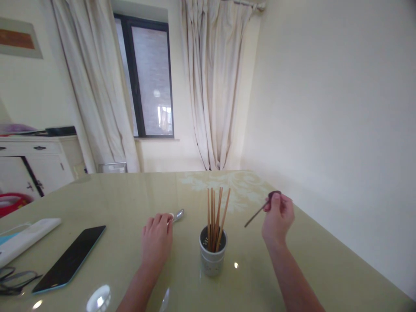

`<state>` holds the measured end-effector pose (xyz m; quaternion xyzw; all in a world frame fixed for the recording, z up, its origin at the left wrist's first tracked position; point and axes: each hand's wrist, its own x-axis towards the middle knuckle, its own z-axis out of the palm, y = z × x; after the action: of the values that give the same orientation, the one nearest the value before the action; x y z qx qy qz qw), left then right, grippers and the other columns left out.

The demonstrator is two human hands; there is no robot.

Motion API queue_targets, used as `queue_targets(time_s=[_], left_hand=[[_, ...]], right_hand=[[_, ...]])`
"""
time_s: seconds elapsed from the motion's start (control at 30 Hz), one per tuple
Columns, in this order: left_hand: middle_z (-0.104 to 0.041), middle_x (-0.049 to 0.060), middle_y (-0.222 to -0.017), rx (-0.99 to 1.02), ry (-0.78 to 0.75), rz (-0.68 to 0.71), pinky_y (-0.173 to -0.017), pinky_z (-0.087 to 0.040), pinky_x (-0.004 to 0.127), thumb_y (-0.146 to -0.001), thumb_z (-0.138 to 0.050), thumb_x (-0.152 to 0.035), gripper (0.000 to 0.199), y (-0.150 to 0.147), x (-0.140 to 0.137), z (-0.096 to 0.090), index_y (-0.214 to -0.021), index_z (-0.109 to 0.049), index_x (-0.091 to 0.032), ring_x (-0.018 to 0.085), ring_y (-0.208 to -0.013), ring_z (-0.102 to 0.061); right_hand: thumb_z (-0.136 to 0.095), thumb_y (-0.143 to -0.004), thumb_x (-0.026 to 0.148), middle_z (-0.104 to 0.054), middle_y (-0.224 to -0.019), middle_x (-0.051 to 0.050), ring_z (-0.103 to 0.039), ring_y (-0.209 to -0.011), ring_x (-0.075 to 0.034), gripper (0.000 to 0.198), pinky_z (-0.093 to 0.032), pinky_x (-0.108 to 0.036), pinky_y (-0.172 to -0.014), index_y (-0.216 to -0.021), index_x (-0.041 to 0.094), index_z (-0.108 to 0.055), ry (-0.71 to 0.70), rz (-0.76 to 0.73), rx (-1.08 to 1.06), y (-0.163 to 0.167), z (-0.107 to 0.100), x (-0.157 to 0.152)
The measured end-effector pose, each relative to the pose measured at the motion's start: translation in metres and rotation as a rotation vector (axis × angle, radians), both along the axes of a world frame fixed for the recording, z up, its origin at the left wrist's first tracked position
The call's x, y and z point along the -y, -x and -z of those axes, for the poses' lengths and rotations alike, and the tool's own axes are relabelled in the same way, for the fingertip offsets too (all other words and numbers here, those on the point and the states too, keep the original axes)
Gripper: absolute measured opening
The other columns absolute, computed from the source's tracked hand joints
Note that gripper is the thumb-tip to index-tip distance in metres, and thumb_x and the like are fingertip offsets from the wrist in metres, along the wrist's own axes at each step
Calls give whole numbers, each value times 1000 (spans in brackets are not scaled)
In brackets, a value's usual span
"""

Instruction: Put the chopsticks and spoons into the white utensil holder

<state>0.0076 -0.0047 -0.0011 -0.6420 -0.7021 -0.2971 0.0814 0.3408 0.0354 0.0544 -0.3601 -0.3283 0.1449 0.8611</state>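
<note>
My left hand (157, 238) rests low over the table, its curled fingers around the handle of a metal spoon (179, 214). The spoon's shiny bowl sticks out to the right of the fingertips; most of the handle is hidden. My right hand (278, 216) is raised on the right, pinching the dark rounded end of a thin spoon-like utensil (256, 216). Its slender shaft slants down to the left, apart from the cup. Between my hands a grey cup (212, 262) stands upright, with several wooden chopsticks (214, 216) leaning in it.
A glossy greenish table (136, 190) spreads before me. On its left lie a dark-screened tablet or phone (69, 260), a white device (30, 238) and glasses (19, 279). A white wall (341, 130) runs along the right. Behind are curtains (214, 78) and a white cabinet (48, 151).
</note>
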Motion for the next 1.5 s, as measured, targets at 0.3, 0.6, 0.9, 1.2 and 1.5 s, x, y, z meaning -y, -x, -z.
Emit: queue_targets(time_s=[0.3,0.6,0.9,1.2,1.5], left_hand=[[-75,11,-119,-303,266,-117,-90,-42,40,-107,-41,-26,33,-2,0,7,-115,-74,-22,29,-116,-64],[-76,12,-121,-295,272,-142,-91,-42,42,-106,-46,-26,30,4,-1,10,-121,-71,-21,30,-117,-66],[-75,12,-126,-275,276,-175,-94,-42,44,-107,-42,-24,33,11,-5,17,-121,-71,-18,30,-121,-65],[-75,13,-120,-280,250,-192,-91,-39,43,-107,-39,-24,34,10,-5,15,-113,-71,-18,29,-117,-66],[-79,10,-113,-223,255,2,-95,-37,47,-105,-45,-23,29,-8,2,9,-105,-74,-22,32,-122,-61]], right_hand=[[-96,-72,47,-76,-78,1,-65,-59,-8,42,-55,-17,-56,-89,21,-67,-24,-469,-158,32,-13,27],[-84,-88,47,-80,-80,-5,-70,-58,-15,31,-55,-24,-53,-93,20,-70,108,-667,228,68,-2,44],[-79,-93,46,-77,-76,-4,-72,-63,-17,27,-51,-24,-54,-90,21,-68,178,-661,419,79,17,43],[-74,-95,35,-67,-72,0,-54,-60,-15,16,-43,-26,-57,-89,21,-79,156,-370,664,73,19,41],[-71,-98,38,-65,-73,-1,-53,-62,-16,20,-42,-28,-59,-95,23,-84,149,-343,693,74,21,41]])
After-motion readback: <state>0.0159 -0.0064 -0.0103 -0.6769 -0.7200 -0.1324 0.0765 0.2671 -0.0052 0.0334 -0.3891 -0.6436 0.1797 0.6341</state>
